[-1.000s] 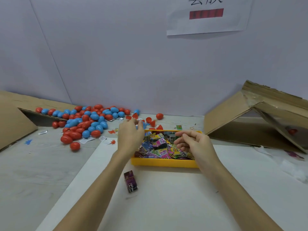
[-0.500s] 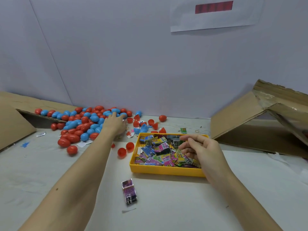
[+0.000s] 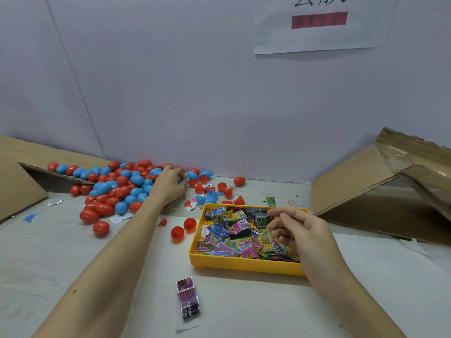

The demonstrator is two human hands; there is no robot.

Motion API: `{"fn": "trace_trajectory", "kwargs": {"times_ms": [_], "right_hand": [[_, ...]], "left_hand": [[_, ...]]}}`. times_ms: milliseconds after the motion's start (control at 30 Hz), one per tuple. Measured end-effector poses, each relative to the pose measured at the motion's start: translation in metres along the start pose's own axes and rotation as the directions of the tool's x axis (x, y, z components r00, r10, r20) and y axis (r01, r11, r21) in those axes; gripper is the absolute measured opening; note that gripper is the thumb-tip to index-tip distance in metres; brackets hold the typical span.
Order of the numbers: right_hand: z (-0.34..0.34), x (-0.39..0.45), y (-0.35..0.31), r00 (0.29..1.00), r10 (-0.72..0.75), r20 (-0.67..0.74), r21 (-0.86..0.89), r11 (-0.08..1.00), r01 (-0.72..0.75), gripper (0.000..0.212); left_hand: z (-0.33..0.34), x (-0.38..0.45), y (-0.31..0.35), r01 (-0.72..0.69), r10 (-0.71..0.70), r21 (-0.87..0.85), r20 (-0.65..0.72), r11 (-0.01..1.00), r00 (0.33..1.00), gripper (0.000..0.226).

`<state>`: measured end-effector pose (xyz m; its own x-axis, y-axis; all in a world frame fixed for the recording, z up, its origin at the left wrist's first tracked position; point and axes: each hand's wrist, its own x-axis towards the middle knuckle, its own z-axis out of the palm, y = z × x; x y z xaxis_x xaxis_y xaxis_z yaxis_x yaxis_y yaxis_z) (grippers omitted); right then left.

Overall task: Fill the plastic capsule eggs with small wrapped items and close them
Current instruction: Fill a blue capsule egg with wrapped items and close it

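A heap of red and blue capsule eggs (image 3: 122, 184) lies at the back left of the table. My left hand (image 3: 168, 186) reaches to the heap's right end, its fingers curled round a blue egg of which only a sliver shows. Several open egg halves (image 3: 207, 191) lie just right of that hand. A yellow tray (image 3: 244, 264) in the middle holds many small wrapped items (image 3: 234, 230). My right hand (image 3: 300, 232) hovers over the tray's right side, fingers loosely curled and holding nothing visible.
Two red egg halves (image 3: 177, 234) sit left of the tray. A purple wrapped packet (image 3: 188, 297) lies alone in front of it. Flattened cardboard boxes lean at the right (image 3: 366, 181) and left (image 3: 17, 186). A paper sign (image 3: 317, 25) hangs on the wall.
My left hand moved from the tray's back left corner out to the egg heap and curled its fingers there. The right hand stayed over the tray.
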<state>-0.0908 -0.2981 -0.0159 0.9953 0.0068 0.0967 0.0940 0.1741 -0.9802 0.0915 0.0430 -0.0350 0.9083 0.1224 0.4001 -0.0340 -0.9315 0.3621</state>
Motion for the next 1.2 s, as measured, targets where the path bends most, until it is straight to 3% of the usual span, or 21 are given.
{"fn": "trace_trajectory", "kwargs": {"times_ms": [67, 133, 233, 300, 400, 500, 667, 833, 933, 1067, 1200], "right_hand": [[-0.001, 0.000, 0.001, 1.000, 0.003, 0.007, 0.015, 1.000, -0.003, 0.027], [-0.002, 0.000, 0.002, 1.000, 0.003, 0.008, 0.008, 1.000, -0.003, 0.027], [-0.003, 0.003, 0.005, 1.000, -0.001, 0.008, -0.004, 1.000, 0.001, 0.027], [-0.003, 0.005, 0.006, 1.000, -0.003, 0.009, -0.007, 1.000, 0.003, 0.027], [-0.003, 0.006, 0.006, 1.000, -0.015, 0.014, -0.015, 1.000, 0.015, 0.027], [-0.005, 0.005, 0.007, 1.000, -0.021, 0.018, -0.008, 1.000, 0.021, 0.028], [-0.004, 0.003, 0.004, 1.000, -0.003, 0.016, 0.006, 1.000, 0.003, 0.028], [-0.002, 0.000, 0.000, 1.000, 0.005, 0.020, 0.004, 1.000, -0.005, 0.028], [-0.001, -0.001, -0.001, 1.000, 0.007, 0.019, 0.005, 1.000, -0.008, 0.028], [-0.002, -0.002, -0.002, 1.000, 0.007, 0.023, 0.001, 1.000, -0.007, 0.027], [0.000, -0.002, -0.003, 1.000, -0.005, 0.026, -0.020, 1.000, 0.005, 0.026]], "left_hand": [[-0.002, -0.002, 0.004, -0.025, 0.033, 0.062, -0.128, 0.998, 0.991, 0.027], [-0.007, 0.000, 0.002, 0.072, -0.038, 0.175, -0.190, 0.982, 0.981, 0.037], [-0.015, 0.007, -0.016, 0.333, -0.319, 0.318, -0.095, 0.888, 0.943, 0.064], [-0.014, 0.010, -0.033, 0.392, -0.424, 0.348, 0.019, 0.852, 0.905, 0.080], [-0.011, 0.015, -0.045, 0.269, -0.334, 0.361, 0.130, 0.893, 0.934, 0.081], [-0.015, 0.015, -0.035, 0.170, -0.210, 0.228, 0.167, 0.959, 0.963, 0.067], [-0.017, -0.014, 0.000, -0.125, 0.104, 0.069, 0.251, 0.990, 0.962, 0.047], [-0.020, -0.038, 0.029, -0.133, 0.181, -0.192, 0.257, 0.972, 0.949, 0.049], [-0.029, -0.048, 0.038, -0.082, 0.142, -0.272, 0.207, 0.959, 0.968, 0.050], [-0.042, -0.061, 0.052, -0.146, 0.178, -0.249, 0.110, 0.957, 0.978, 0.047], [-0.043, -0.078, 0.072, -0.219, 0.164, -0.292, -0.203, 0.931, 0.965, 0.032]]}}
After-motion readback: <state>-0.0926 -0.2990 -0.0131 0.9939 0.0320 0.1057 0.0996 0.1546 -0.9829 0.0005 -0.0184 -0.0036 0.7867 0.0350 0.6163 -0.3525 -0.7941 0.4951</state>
